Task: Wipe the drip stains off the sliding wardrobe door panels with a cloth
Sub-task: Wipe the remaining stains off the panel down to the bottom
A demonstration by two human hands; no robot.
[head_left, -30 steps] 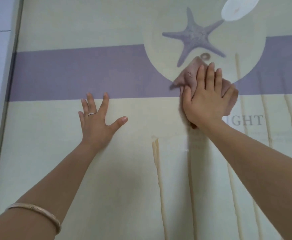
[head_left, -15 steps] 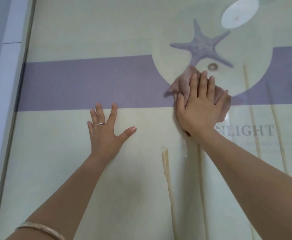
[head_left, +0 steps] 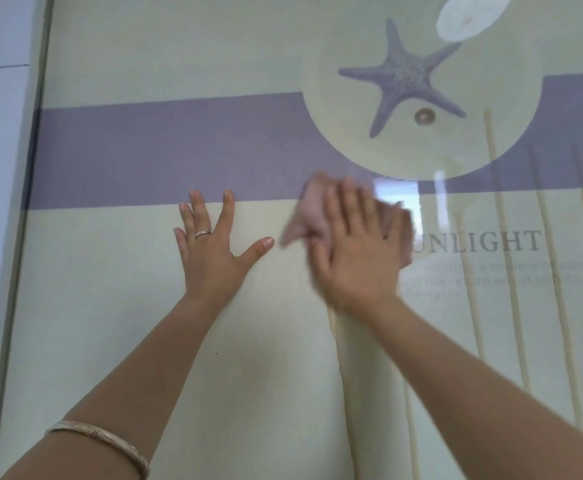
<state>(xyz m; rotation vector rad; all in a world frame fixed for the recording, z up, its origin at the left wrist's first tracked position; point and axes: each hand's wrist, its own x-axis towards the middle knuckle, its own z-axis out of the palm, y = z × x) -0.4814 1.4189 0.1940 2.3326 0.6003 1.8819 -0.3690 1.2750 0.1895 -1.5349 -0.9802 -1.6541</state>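
Fingers of right hand (head_left: 355, 251) lie flat, pressing pink cloth (head_left: 309, 216) vs door panel (head_left: 116, 306) by purple band; left hand (head_left: 213, 251) splayed, bracing. Mid-wipe, prob. Next: drip streaks (head_left: 515, 299) to the right need firm downward strokes.

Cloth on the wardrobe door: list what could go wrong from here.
1. The right hand presses the cloth with flat fingers, not gripping it, so it could slip out and fall.
2. Several drip stains run down to the right of the cloth; short strokes could miss them or smear them.
3. The left hand lies flat on the door panel and may leave prints.
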